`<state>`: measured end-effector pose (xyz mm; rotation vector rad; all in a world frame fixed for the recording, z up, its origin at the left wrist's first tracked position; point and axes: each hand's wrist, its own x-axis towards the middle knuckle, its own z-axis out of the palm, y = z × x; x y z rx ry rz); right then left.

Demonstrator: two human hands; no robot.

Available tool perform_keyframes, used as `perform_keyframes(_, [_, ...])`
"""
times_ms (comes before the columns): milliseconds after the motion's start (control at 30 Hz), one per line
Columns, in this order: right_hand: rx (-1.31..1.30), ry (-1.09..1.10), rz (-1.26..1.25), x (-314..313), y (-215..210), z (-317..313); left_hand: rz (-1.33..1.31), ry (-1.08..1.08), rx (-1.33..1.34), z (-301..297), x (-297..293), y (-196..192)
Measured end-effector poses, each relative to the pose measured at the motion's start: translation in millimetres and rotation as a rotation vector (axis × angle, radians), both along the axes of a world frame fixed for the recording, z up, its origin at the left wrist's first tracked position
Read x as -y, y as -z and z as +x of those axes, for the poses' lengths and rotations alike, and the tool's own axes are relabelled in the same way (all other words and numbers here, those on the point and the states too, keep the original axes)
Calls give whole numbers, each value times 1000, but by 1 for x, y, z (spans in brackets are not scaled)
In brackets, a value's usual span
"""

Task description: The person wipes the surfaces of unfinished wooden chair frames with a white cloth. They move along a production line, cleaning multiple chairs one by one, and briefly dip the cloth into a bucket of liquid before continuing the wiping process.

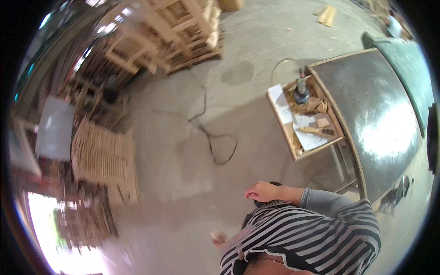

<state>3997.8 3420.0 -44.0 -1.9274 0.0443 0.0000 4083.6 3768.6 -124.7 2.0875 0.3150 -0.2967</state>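
My right hand (pixel 261 191) hangs in front of my striped shirt, fingers loosely curled, and I see nothing in it. Low in the picture my left hand (pixel 219 238) is smeared by motion; its fingers cannot be made out. Neither hand touches the bench. Nearest to my right hand is a shallow wooden tray (pixel 283 135) at the bench's left side. In it stands a power tool with a round dark base (pixel 301 95). Beside that lie a wood-handled brush (pixel 316 131), a small wooden block (pixel 323 122) and white paper sheets (pixel 279 101).
A dark-topped bench (pixel 366 101) with wooden edging stands at right, a green-covered surface (pixel 403 68) behind it. A black cable (pixel 211 137) loops across the concrete floor. Wooden frames on a pallet (pixel 183 41) stand far left; stacked wooden slats (pixel 103 153) are at left.
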Motion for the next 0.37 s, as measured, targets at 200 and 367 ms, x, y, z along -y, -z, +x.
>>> perform_keyframes(200, [9,333,-20,156,9,159,298,338,647,400,224,-97])
perform_keyframes(367, [-18,502,-136,327,13,292,-238,369,498,566,472,-164])
